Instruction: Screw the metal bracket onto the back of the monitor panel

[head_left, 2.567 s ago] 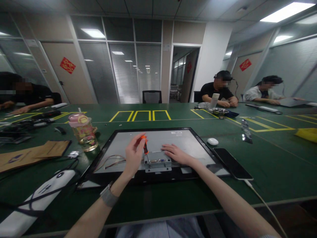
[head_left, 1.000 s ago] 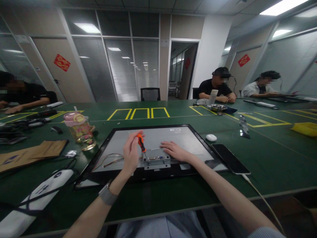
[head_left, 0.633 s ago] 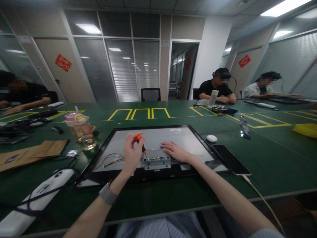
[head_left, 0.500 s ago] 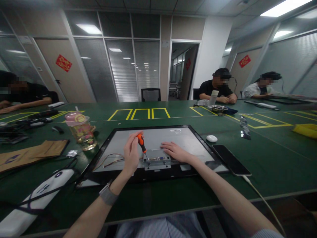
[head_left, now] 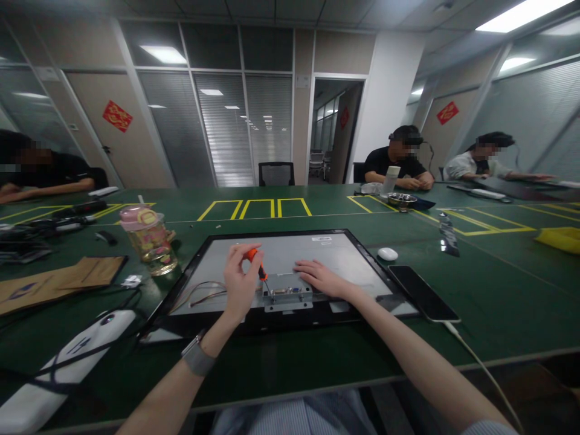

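A flat display panel (head_left: 208,254) lies back side up on the table in front of me. Near its front edge sits a metal bracket (head_left: 294,305) carrying a row of video ports. My left hand (head_left: 240,279) is closed around the handle of an orange and black screwdriver (head_left: 262,273). The shaft slants down, its tip at the left end of the port row. Spread flat, my right hand (head_left: 321,278) rests on the panel at the bracket's right rear. Thin wires (head_left: 203,293) run across the panel to the left of the bracket.
A phone (head_left: 423,293) on a cable and a white earbud case (head_left: 387,254) lie to the right. On the left stand a pink-lidded bottle (head_left: 156,254), a brown paper bag (head_left: 58,281) and a white device (head_left: 86,344) with black cords. Several people sit across the table.
My left hand has turned on the screwdriver handle, its fingers shifting around the grip. The screwdriver tip and my right hand have stayed in place.
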Available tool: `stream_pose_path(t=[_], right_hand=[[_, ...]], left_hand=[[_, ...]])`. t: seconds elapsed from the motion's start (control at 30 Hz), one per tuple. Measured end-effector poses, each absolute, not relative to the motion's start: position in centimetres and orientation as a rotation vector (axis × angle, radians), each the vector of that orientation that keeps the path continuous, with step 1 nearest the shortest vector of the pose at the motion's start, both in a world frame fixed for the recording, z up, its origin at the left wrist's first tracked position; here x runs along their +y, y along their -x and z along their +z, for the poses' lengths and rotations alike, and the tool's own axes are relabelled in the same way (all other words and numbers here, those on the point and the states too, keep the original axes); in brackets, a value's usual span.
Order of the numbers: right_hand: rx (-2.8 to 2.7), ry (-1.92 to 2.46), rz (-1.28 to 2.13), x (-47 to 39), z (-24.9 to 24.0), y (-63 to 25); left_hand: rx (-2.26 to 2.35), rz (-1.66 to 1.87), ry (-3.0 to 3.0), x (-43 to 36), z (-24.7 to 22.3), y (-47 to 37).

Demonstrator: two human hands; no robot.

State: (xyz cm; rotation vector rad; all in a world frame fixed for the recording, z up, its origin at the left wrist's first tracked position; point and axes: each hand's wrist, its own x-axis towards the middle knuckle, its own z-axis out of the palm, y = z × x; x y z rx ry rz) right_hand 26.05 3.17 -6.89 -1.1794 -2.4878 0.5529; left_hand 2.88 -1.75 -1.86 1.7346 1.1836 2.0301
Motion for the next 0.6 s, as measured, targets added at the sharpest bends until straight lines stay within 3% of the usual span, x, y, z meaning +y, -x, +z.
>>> stream_pose_path(t=[0.37, 0.6], right_hand=[[-2.495, 1.153, 0.527, 3.48, -7.44, -26.12], [-2.491, 1.168, 0.531, 3.19, -7.05, -26.04]], left_hand=[[1.021, 1.901, -1.543, -2.14, -1.88, -3.19], [1.11, 1.939, -1.744, -1.62, -2.31, -2.81]])
